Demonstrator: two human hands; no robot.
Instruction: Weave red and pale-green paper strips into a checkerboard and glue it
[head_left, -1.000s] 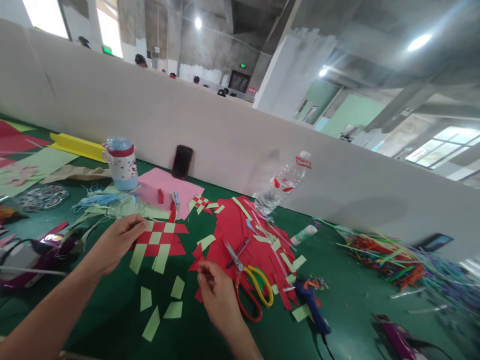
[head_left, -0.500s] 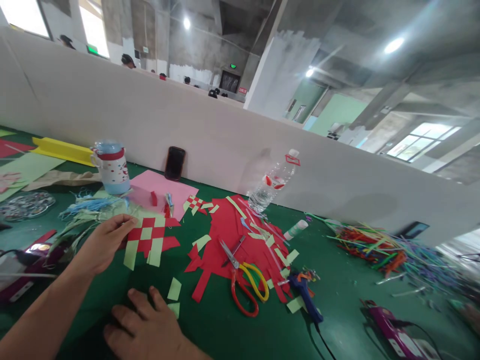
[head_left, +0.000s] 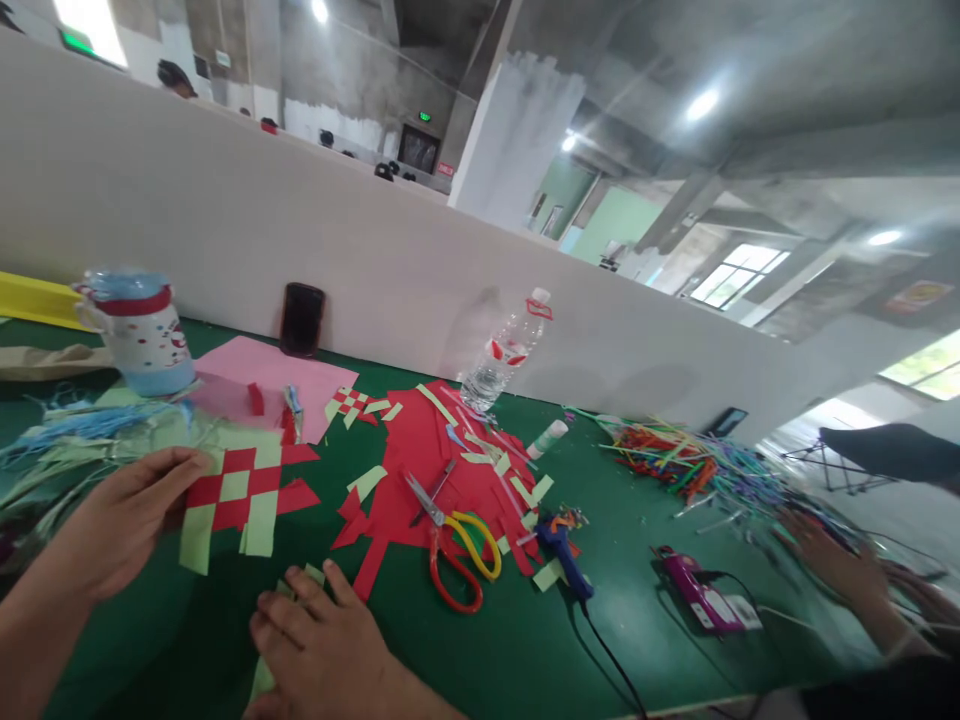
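Observation:
My left hand (head_left: pixel 127 515) pinches the left edge of a woven paper piece (head_left: pixel 238 484), a checkerboard of red and pale green strips with loose ends sticking out. The piece is held just above the green table. Nearer to me, my right hand (head_left: pixel 330 640) lies with fingers stretched over pale green paper scraps (head_left: pixel 264 680), which show partly under and beside it. To the right, scissors (head_left: pixel 456 555) with red and yellow handles lie with blades apart on red paper (head_left: pixel 409 450). A smaller woven piece (head_left: pixel 351 403) sits behind.
A glue gun (head_left: pixel 566 560), a glue stick (head_left: pixel 546 440) and a water bottle (head_left: pixel 502 355) stand or lie right of the red paper. At left are a cup (head_left: pixel 146 335) and a phone (head_left: pixel 302 320) against the partition. Another person's hand (head_left: pixel 832 560) is by colourful pipe cleaners at right.
The view has turned right, so things sit further left. My right hand has moved onto the pale green scraps. The left hand still holds the woven piece. Another person's hand shows more at right.

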